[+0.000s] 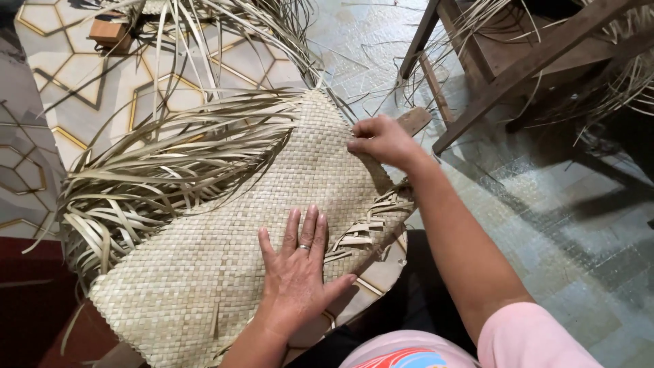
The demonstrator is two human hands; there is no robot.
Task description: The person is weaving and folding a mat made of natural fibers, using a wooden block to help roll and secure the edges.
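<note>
Right hand pinches a strip at the woven mat's far edge; left hand lies flat, open, steadying it mid-weave. Next, threading calls for tension.

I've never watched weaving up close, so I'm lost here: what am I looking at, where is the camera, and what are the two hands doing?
There is one picture, taken by a camera worn on the person's head, looking down at their own two bare hands. No machine is involved.

Across the middle lies a pale tan woven mat of flat plant strips, with long loose unwoven strips fanning out from its upper left edge. It rests over a patterned tiled floor.

The left hand, wearing a ring, lies flat with fingers spread on the mat, pressing it down. The right hand is closed at the mat's far right edge, seemingly pinching strips there; what exactly it grips is hard to tell. Between the hands, an edge section looks only loosely woven.

At upper right stands dark wooden furniture, draped with more strips.
</note>
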